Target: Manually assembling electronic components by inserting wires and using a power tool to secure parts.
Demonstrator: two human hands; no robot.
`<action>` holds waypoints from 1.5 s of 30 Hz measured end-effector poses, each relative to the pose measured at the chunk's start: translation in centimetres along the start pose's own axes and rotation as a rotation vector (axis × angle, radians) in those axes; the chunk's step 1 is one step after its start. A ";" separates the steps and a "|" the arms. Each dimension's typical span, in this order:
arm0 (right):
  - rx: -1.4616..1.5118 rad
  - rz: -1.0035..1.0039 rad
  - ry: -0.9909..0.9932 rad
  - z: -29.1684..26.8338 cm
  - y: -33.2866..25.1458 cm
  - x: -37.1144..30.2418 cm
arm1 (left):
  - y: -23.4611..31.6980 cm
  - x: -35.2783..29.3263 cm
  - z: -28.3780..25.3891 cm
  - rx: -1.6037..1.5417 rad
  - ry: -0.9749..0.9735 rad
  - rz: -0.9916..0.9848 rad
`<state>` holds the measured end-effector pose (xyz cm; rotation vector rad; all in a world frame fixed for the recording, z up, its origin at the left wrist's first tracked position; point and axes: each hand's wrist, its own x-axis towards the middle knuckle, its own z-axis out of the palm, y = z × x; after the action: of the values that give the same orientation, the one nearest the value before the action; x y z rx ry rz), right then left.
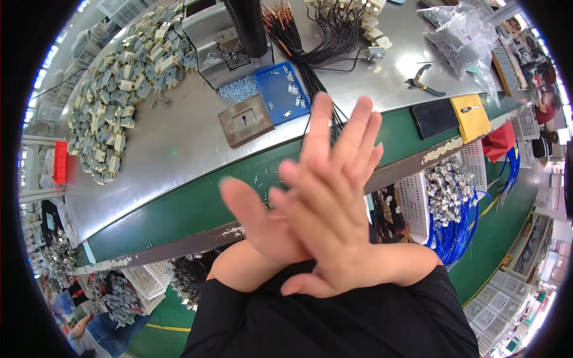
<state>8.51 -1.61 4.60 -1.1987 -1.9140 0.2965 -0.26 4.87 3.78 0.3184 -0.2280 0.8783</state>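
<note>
My two hands meet in front of my body, palms together and crossed. Behind is my left hand (350, 146), its fingers stretched out and its thumb spread to the left. Across it lies my right hand (331, 224), fingers slanting up and left, thumb apart; motion blurs its fingertips. Neither hand shows anything in it. Beyond them on the bench sit a metal block (246, 122) with a recess, a blue tray (276, 98) of small metal parts, and a heap of small blue screw-like pieces (237, 89).
A bench machine (209, 51) stands behind the tray. Grey-and-cream connectors (128, 83) pile at left; black cables (325, 51) lie at the back. Right are pliers (425, 82), a black pouch (434, 118), a yellow pad (476, 120) and plastic bags (462, 39). Blue cables (447, 235) fill a crate below.
</note>
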 end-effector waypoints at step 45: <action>1.092 0.361 0.144 -6.1 3.9 -0.5 | 0.7 -0.8 1.3 -0.138 -0.053 -0.163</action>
<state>15.67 -1.34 5.84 -0.7381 -1.0710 1.2176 -1.39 4.28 4.87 0.2279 -0.3059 0.6899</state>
